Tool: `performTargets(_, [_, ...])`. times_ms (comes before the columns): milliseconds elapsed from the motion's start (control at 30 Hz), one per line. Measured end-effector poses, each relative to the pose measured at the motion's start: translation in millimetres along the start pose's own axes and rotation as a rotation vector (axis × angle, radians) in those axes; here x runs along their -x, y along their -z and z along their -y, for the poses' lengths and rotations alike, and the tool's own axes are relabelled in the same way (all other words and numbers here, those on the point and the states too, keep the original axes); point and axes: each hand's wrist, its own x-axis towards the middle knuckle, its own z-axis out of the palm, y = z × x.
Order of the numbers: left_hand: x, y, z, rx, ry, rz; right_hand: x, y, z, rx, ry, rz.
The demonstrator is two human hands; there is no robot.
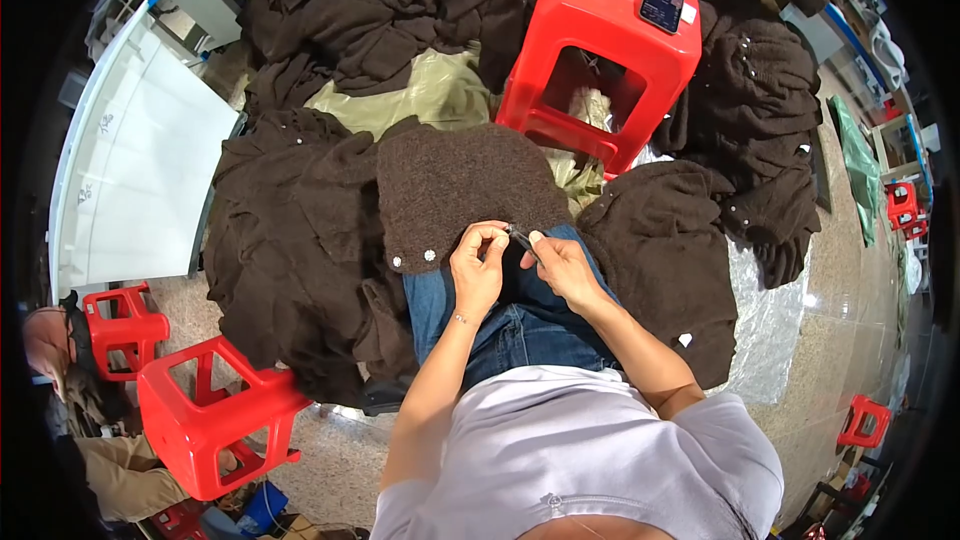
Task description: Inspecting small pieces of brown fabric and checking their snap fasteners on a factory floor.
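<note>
A brown knitted garment [470, 175] lies across my lap over blue jeans. Two pale, sparkly round buttons [430, 255] sit near its lower left corner. At the garment's near edge my left hand [478, 268] is closed in a pinch, with the knit at its fingertips. My right hand [565, 270] is wrapped round a slim dark tool, like thread snips [521, 239]. The tool's tip points up and left and meets the left fingertips. Whatever small piece lies between tip and fingers is too small to make out.
Heaps of brown knitwear [290, 210] surround me on the left, right and far side. A red stool [540, 40] ahead carries a phone [662, 0]. More red stools [205, 430] stand at the lower left, below a white panel [140, 160]. Yellowish plastic sheeting [425, 90] shows between heaps.
</note>
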Motion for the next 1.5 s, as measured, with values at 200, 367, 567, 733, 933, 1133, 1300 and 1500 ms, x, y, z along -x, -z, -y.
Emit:
performTargets(200, [2, 3, -1, 0.040, 0.053, 0.062, -5, -1, 1, -0.039, 0.001, 0.034])
performTargets(367, [6, 5, -8, -0.029, 0.011, 0.076, -5, -5, 2, -0.075, 0.033, 0.013])
performTargets(567, [39, 27, -35, -0.354, -0.108, 0.395, 6, 7, -5, -0.312, -0.037, 0.096])
performTargets(733, [59, 51, -42, -0.515, 0.017, 0.331, 5, 14, -10, -0.544, -0.083, 0.085])
performTargets(933, [39, 48, -39, -0.512, -0.217, -0.199, 8, 6, -8, -0.484, -0.096, 0.105])
performTargets(1133, [25, 52, -36, -0.638, -0.321, -0.241, 6, -39, 8, -0.660, -0.327, 0.222])
performTargets(1300, [28, 48, -37, -0.649, -0.323, -0.238, -19, -54, -2, -0.913, -0.235, 0.211])
performTargets(1500, [22, 33, -35, -0.810, -0.357, -0.247, -17, -52, 1, -0.944, -0.253, 0.239])
